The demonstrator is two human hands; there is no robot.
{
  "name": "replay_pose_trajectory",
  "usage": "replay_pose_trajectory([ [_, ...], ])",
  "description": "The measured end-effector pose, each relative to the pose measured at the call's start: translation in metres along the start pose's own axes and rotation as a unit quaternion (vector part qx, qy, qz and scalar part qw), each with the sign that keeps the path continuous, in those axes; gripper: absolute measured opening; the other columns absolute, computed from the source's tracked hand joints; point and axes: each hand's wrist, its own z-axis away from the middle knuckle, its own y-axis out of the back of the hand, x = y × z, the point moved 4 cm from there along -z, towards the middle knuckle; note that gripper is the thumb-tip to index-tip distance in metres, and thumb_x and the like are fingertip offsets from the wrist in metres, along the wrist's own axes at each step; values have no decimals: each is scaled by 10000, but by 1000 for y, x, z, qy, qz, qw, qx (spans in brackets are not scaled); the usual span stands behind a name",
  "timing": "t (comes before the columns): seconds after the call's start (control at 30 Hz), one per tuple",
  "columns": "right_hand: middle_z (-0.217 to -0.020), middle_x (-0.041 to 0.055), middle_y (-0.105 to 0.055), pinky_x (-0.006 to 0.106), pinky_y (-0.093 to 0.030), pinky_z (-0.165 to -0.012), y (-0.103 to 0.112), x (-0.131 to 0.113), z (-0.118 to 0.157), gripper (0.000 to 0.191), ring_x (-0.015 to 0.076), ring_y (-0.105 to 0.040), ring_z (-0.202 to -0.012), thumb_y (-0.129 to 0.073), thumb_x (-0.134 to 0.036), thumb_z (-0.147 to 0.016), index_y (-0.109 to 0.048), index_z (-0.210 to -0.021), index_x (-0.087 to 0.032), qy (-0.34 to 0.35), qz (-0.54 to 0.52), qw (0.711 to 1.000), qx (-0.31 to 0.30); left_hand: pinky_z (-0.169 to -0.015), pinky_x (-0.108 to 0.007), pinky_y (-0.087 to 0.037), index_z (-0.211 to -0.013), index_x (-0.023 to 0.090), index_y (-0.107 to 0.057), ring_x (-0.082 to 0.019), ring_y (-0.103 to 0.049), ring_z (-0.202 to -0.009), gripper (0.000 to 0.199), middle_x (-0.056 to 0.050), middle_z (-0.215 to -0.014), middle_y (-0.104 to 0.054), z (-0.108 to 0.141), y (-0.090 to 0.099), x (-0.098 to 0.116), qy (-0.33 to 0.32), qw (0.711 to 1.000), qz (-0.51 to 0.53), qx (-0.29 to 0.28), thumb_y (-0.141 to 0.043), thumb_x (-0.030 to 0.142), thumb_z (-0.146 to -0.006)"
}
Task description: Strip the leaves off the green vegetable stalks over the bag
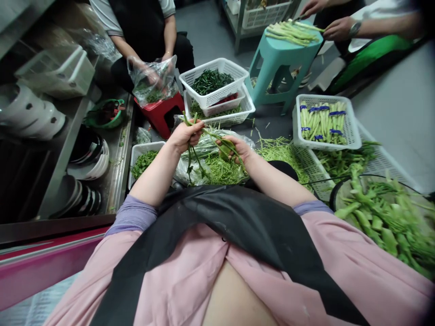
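Left hand (186,135): fingers closed on green stems (195,156), leafy ends hanging down. Right hand (234,149): fingers closed round a green stalk (226,141) that slants across between the hands. Both held above a heap of cut greens (222,170) and clear plastic (185,168). Floor (200,22): grey, scraps scattered near the heap. Just beyond the hands, stacked white baskets (217,102), dark green pods in the top one. Left side: metal shelving (117,181) bearing bowls (90,163) and a green colander (105,113). Far side: a co-worker's hands in a plastic bag (151,83) over a red stool (159,113); teal stool (272,77) with pale stalks on top. Right side: white basket (326,141) of banded bundles.
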Motion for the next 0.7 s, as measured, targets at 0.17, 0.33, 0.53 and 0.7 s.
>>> replay_pose_trajectory([
  [0.17, -416, -120, -231, 161, -219, -361, -2, 18, 7, 170, 44, -137, -361, -538, -293, -790, -605, -871, -159, -27, -48, 997, -47, -350, -150, -142, -690, 173, -444, 10, -256, -342, 460, 91, -527, -410, 0, 2, -2, 1, 1000, 19, -21, -823, 431, -654],
  [0.33, -413, -128, -140, 169, -192, -369, -13, 36, 12, 105, 49, -111, -385, -559, -267, -797, -570, -843, -173, -38, -29, 989, -140, -358, -136, -150, -703, 175, -423, 11, -260, -353, 490, 101, -530, -376, 1, -2, -10, 16, 999, 22, -41, -836, 430, -639],
  [0.53, -443, -103, -242, 205, -196, -394, -7, 34, 3, 181, 43, -187, -409, -620, -344, -807, -530, -762, -194, 5, 61, 996, -71, -353, -151, -166, -699, 176, -437, -3, -276, -355, 490, 96, -499, -377, 7, -6, -4, -7, 1000, -18, -20, -850, 426, -616],
  [0.7, -495, -73, -363, 208, -244, -422, 47, 43, -20, 233, 56, -288, -425, -629, -341, -786, -455, -708, -206, 50, 198, 966, 158, -361, -158, -189, -718, 186, -439, -11, -306, -345, 436, 97, -495, -387, 18, 7, 24, -102, 986, -49, 125, -819, 396, -674],
])
